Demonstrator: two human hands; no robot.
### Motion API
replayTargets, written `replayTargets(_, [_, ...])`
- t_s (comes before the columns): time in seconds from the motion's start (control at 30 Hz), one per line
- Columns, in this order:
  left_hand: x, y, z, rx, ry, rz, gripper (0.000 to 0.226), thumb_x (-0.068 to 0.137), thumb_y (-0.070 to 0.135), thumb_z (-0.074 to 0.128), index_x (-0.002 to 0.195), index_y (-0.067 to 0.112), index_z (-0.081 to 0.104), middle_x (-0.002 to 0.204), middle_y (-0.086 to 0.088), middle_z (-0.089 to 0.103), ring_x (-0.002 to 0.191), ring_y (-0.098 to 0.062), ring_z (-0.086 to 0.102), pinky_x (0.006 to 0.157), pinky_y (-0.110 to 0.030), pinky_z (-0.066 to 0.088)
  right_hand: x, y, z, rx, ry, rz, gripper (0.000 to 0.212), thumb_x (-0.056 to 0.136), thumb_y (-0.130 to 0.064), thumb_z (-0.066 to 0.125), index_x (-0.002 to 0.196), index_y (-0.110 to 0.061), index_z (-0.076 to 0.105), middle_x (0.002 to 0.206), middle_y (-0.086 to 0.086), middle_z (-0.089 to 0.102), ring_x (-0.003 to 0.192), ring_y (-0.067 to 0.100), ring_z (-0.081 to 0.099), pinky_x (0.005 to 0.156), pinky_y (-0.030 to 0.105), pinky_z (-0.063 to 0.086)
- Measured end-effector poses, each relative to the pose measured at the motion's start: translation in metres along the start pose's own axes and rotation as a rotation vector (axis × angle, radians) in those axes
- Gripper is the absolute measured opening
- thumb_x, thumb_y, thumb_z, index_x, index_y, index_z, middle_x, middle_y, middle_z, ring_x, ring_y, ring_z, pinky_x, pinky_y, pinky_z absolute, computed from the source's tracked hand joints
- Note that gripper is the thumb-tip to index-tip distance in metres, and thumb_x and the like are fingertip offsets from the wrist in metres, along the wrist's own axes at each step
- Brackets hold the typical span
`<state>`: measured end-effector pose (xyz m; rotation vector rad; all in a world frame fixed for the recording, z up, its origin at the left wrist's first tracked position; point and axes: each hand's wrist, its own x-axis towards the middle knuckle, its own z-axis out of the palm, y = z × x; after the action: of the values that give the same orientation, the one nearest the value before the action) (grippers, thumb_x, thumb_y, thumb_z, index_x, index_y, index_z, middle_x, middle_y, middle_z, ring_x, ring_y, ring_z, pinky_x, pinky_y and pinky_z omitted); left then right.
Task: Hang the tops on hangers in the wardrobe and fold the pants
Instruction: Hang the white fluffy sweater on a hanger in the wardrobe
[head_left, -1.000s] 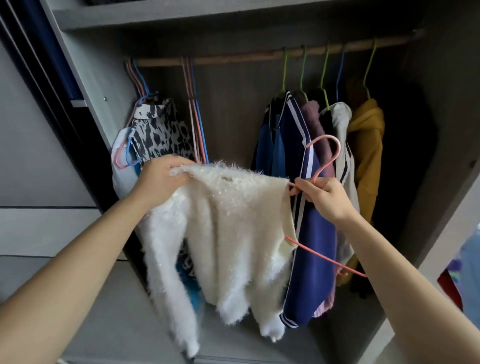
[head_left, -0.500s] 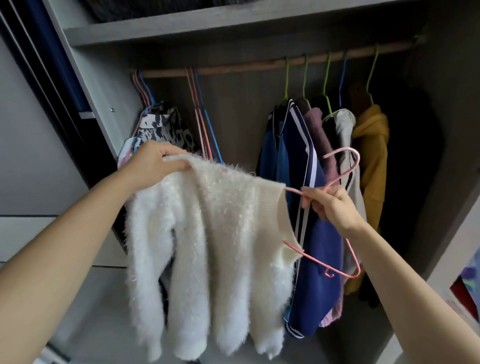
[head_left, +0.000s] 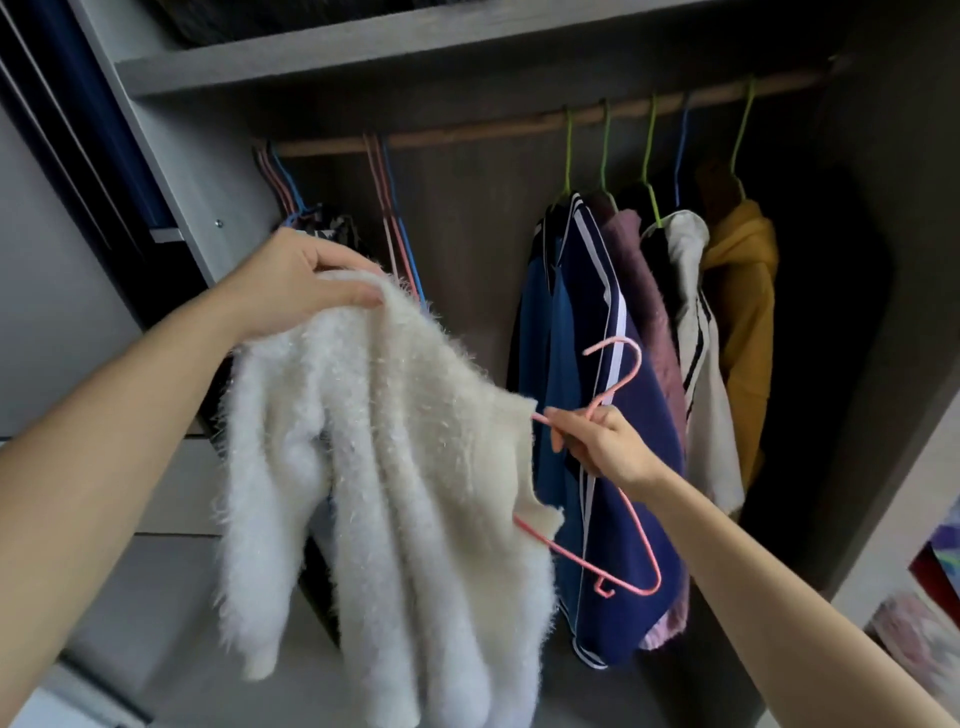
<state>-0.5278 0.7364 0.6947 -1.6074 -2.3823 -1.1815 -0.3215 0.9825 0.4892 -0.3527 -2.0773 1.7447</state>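
Observation:
A fluffy white sweater hangs in front of the open wardrobe. My left hand grips its upper left shoulder, raised high. My right hand pinches a pink wire hanger at the base of its hook. One arm of the hanger goes inside the sweater at its right edge; the other arm and the bottom bar stick out to the right. The wooden rod runs across the top of the wardrobe.
Several tops hang on green and blue hangers at the right of the rod: a navy striped jacket, a mauve one, a white one and a mustard hoodie. Spare pink and blue hangers hang left of centre. A shelf spans above.
My left hand has lifted the sweater's shoulder higher and leftward. My right hand and the hanger have dropped lower, so the sweater now slopes down to the right.

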Motion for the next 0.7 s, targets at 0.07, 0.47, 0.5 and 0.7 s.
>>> replayTargets(0.07, [0.001, 0.005, 0.004, 0.035, -0.058, 0.025, 0.015, 0.076, 0.031, 0.082, 0.089, 0.037, 0.079, 0.089, 0.017, 0.075, 0.084, 0.005, 0.068, 0.064, -0.005, 0.049, 0.002, -0.004, 0.001, -0.072, 0.022, -0.016, 0.048, 0.097, -0.043, 0.061, 0.057, -0.016, 0.065, 0.045, -0.002, 0.032, 0.041, 0.012, 0.024, 0.04, 0.019, 0.023])
replayTargets(0.47, [-0.002, -0.004, 0.016, 0.142, -0.034, 0.094, 0.015, 0.078, 0.034, 0.08, 0.093, 0.033, 0.078, 0.09, 0.019, 0.071, 0.088, 0.004, 0.065, 0.077, -0.003, 0.043, 0.009, -0.03, 0.021, -0.079, -0.021, -0.131, 0.052, 0.104, -0.024, 0.05, 0.058, 0.002, 0.055, 0.041, -0.009, 0.036, 0.036, 0.003, 0.032, 0.041, 0.01, 0.03])
replayTargets(0.5, [-0.003, -0.007, 0.02, 0.14, -0.036, 0.091, 0.015, 0.078, 0.032, 0.08, 0.093, 0.032, 0.078, 0.091, 0.019, 0.071, 0.088, 0.004, 0.065, 0.078, -0.003, 0.043, 0.009, -0.032, 0.023, -0.086, -0.025, -0.147, 0.054, 0.104, -0.023, 0.05, 0.06, 0.007, 0.054, 0.04, -0.009, 0.037, 0.036, 0.003, 0.032, 0.042, 0.009, 0.03])
replayTargets(0.7, [-0.011, -0.016, 0.051, 0.269, -0.068, 0.097, 0.012, 0.093, 0.032, 0.066, 0.101, 0.032, 0.074, 0.094, 0.019, 0.069, 0.094, 0.001, 0.057, 0.085, -0.018, 0.043, 0.008, -0.052, 0.023, -0.075, -0.005, -0.201, 0.056, 0.102, -0.03, 0.052, 0.057, 0.003, 0.06, 0.044, -0.006, 0.034, 0.04, 0.006, 0.029, 0.045, 0.011, 0.03])
